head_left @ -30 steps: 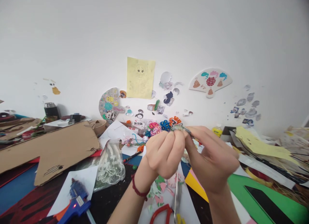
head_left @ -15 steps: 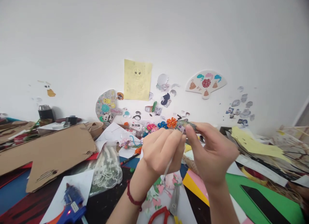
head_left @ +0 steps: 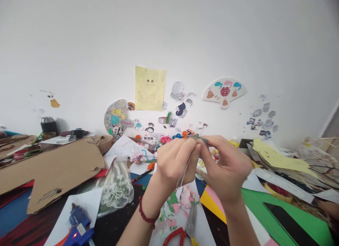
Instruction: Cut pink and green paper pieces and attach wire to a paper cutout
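Above desk ctr, L hand (head_left: pixel 176 161) and R hand (head_left: pixel 225 164) meet fingertip to fingertip, both raised clear of the worktop. Small grey-green piece (head_left: pixel 196 136) sits btwn them at the fingertips, mostly hidden, exact shape n/a. R hand: thumb + index pinching the piece. L hand: fingers curled in, tips right at the piece, pale cord (head_left: pixel 183 174) gripped there, loose run hanging below in a narrow loop. Can't tell if cord is tied to piece. Dark red bracelet (head_left: pixel 143 214) on L wrist.

Below hands: white sheet (head_left: pixel 205 226) w/ pink + green scraps (head_left: pixel 173 207) scattered on it; scissors (head_left: pixel 191 221) w/ red handle lie on same sheet, near edge. Yellow sheet (head_left: pixel 209 205) just R of that.

L side: blue glue gun (head_left: pixel 83 230) on its own paper, red light on. Clear bag (head_left: pixel 120 189) of white cords near it, big cardboard (head_left: pixel 69 164) further L. R side: green sheet (head_left: pixel 254 207) w/ flat black slab (head_left: pixel 288 223) on top.

Bg: pink flower (head_left: pixel 166 139) behind L hand. On wall, yellow drawing (head_left: pixel 150 92) + fan-shaped board (head_left: pixel 224 92), well apart, cutouts btwn.
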Demonstrator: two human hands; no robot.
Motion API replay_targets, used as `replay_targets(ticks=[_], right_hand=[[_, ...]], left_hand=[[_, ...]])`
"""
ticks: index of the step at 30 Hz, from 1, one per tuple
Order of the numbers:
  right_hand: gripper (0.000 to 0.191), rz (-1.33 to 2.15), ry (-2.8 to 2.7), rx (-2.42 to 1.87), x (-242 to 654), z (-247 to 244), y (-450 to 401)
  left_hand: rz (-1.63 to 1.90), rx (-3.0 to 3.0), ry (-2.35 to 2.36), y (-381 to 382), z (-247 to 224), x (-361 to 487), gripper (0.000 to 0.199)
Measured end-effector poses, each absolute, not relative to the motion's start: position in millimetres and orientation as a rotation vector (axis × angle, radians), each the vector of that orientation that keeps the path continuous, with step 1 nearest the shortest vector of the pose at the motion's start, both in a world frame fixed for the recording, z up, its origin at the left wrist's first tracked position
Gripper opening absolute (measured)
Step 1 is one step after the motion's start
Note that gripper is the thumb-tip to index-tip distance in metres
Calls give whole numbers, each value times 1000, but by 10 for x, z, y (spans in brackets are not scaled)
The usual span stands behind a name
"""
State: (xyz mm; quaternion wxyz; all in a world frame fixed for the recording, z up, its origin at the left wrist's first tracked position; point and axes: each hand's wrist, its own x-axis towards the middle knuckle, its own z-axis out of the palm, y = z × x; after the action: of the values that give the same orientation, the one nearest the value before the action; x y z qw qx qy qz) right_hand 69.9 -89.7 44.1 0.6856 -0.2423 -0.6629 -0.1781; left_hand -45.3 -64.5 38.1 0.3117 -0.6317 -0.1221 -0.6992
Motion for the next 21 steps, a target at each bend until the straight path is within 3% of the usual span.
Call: replay_targets(ticks=[21], right_hand=[[11, -397, -1414, -572, 784, 448, -815]], left_hand=[[-1815, -1575, -247, -672, 377, -435, 6]])
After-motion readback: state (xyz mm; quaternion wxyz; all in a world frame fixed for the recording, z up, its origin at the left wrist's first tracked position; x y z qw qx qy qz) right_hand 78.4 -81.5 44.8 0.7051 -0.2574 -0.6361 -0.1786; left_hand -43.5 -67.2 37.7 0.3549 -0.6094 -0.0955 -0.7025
